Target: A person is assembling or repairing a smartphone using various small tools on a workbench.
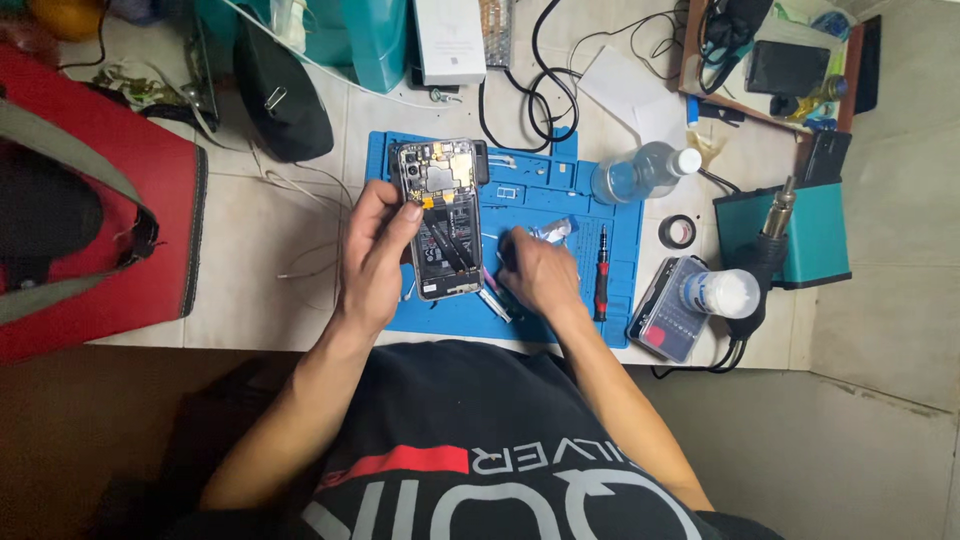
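An opened phone [442, 205] with its back cover off, showing circuit board and black battery, lies lengthwise on a blue repair mat [540, 190]. My left hand [375, 255] grips the phone's left edge, thumb resting on its middle. My right hand [535, 272] rests on the mat just right of the phone, fingers curled over small tools; what it pinches is hidden. A small shiny part [556, 231] lies on the mat beyond the right hand's fingers.
A red-handled screwdriver [601, 270], a clear plastic bottle [640, 172], a tape roll [677, 231], a bit case [667, 308] and a hot-air station [790, 235] lie to the right. A red bag [90, 200] fills the left. Black cables [540, 95] and a white box [448, 40] sit behind.
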